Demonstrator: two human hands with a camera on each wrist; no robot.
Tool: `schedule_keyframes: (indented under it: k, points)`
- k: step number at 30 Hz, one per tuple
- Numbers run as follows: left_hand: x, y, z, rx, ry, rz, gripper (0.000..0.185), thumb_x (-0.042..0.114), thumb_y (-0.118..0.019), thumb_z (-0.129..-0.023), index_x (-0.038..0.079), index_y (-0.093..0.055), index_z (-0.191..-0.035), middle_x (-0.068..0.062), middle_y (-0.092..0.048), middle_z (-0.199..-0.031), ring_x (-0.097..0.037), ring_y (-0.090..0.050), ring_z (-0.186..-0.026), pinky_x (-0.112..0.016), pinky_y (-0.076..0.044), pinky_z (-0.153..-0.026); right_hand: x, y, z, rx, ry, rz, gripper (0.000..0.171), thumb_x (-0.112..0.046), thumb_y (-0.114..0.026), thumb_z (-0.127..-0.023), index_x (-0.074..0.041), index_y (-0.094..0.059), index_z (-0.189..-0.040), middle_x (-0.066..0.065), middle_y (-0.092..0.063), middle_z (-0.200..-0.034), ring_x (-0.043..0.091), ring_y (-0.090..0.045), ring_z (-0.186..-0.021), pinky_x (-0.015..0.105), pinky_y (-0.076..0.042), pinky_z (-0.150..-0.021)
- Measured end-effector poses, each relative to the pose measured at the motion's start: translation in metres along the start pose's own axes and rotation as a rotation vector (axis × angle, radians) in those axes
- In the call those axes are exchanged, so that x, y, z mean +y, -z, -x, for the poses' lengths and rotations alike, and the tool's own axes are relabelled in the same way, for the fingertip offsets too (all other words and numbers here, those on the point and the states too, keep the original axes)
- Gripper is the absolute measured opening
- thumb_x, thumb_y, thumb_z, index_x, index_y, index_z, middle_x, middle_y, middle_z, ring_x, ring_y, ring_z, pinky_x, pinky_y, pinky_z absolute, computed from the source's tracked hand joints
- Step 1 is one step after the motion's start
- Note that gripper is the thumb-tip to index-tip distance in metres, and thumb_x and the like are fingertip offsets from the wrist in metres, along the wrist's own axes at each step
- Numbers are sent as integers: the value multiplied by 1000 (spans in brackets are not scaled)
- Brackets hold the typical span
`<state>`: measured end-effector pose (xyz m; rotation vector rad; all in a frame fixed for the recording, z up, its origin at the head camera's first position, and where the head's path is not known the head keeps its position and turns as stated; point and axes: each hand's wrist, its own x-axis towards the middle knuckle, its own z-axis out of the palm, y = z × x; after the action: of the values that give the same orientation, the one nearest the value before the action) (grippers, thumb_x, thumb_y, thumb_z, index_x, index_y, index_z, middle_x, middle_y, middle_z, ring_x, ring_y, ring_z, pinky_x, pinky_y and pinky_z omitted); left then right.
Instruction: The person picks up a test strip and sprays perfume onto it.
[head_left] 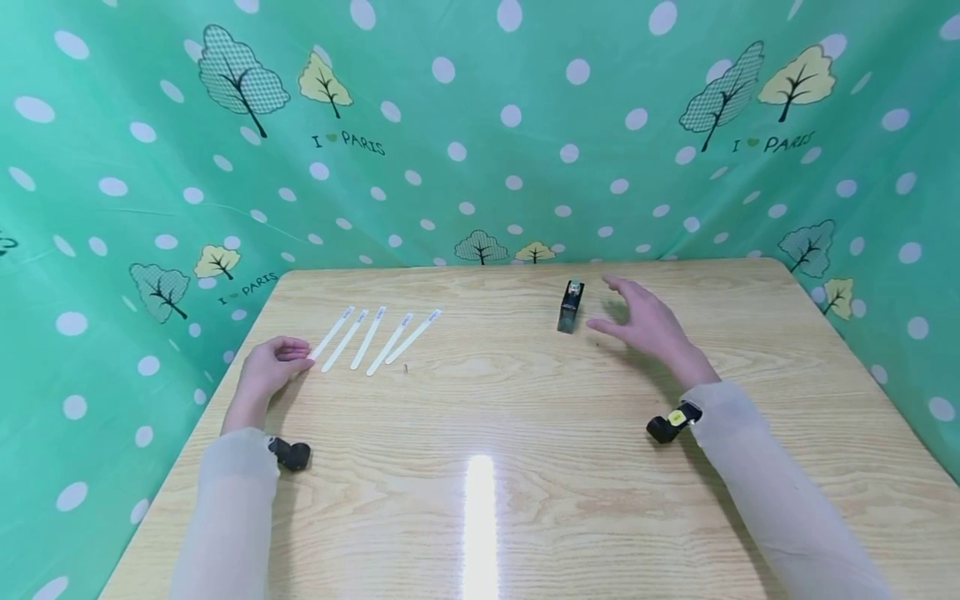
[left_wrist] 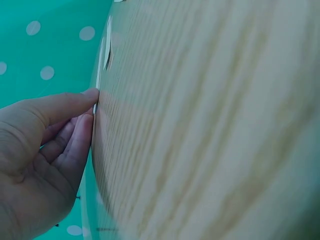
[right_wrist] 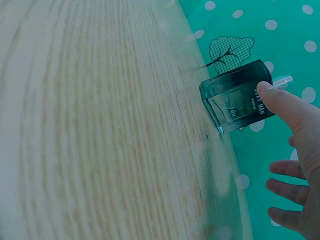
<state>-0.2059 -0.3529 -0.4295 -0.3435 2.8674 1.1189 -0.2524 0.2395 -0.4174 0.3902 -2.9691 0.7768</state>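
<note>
The right hand [head_left: 648,325] hovers spread, holding nothing, just right of the dark perfume bottle [head_left: 571,306], which stands upright on the far centre-right of the wooden table [head_left: 525,433]; the wrist view shows the thumb close to the bottle's face, contact uncertain. To grasp well, close thumb and fingers across the flat sides, low on the body and clear of the sprayer. The left hand [head_left: 273,365], fingers loosely curled, rests touching the nearest of five white paper strips [head_left: 378,337] at far left.
</note>
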Motion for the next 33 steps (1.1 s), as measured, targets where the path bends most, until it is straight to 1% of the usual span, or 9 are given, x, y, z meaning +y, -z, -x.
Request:
schedule_keyframes:
  k: [3,5,9,13,16,19,25,30,33]
  points:
    - [1,-1,3,6,16,7,41,14,-68,-95,-2,-57,-131,-26,-63,-127,-34,-63,-114,-46,-50,-103,-1,-2,1,-4,-4,-14,93,-55,-71,-86,-14,-27,-157,16,-35,-159,41,-32,-146,65,-29,-118]
    - [1,-1,4,11,29,15,40,13,-67,-95,-2,-57,-131,-26,-63,-127,-38,-61,-117,-48,-49,-105,-1,-3,1,-4,-3,-20,93,-55,-72,-86,-13,-28,-157,16,-36,-159,41,-32,-146,65,-29,-118]
    - [2,-2,1,40,54,22,39,14,-67,-95,-1,-58,-130,-25,-63,-127,-37,-62,-114,-47,-50,-102,0,-4,1,4,-7,-24,93,-55,-72,-86,-14,-28,-157,16,-36,-159,41,-32,-146,65,-30,-118]
    - [5,-4,0,89,105,22,38,17,-69,-93,0,-61,-126,-23,-64,-124,-34,-62,-109,-38,-53,-90,0,-4,2,6,-10,-24,93,-55,-72,-86,-15,-27,-157,16,-36,-159,41,-32,-146,65,-30,-118]
    - [9,-5,0,131,145,-25,36,22,-72,-92,1,-64,-120,-21,-67,-117,-31,-62,-102,-30,-48,-78,1,-4,2,8,-7,-29,93,-55,-72,-86,-15,-27,-157,16,-37,-158,41,-33,-145,64,-30,-118]
    - [13,-5,2,157,169,-63,32,23,-73,-91,2,-67,-115,-20,-69,-111,-31,-61,-98,-32,-46,-76,1,-5,2,8,-6,-31,94,-55,-72,-86,-15,-27,-157,17,-38,-158,41,-34,-145,64,-30,-118]
    - [15,-5,2,158,146,-67,26,18,-69,-94,2,-69,-114,-22,-71,-112,-35,-61,-106,-48,-48,-95,3,-5,1,6,-13,-25,94,-56,-71,-86,-17,-25,-158,16,-38,-157,41,-33,-145,65,-30,-118]
    - [9,-4,-2,131,129,-51,29,20,-67,-94,1,-68,-116,-22,-70,-112,-32,-63,-101,-37,-49,-86,3,-4,2,8,-15,-26,93,-57,-71,-86,-16,-26,-158,16,-39,-157,41,-34,-145,65,-31,-117]
    - [5,-3,-4,120,130,-24,31,21,-67,-94,1,-68,-118,-21,-70,-115,-31,-63,-103,-34,-47,-87,3,-4,2,9,-14,-27,93,-57,-70,-86,-16,-26,-157,16,-39,-157,41,-35,-144,65,-31,-117]
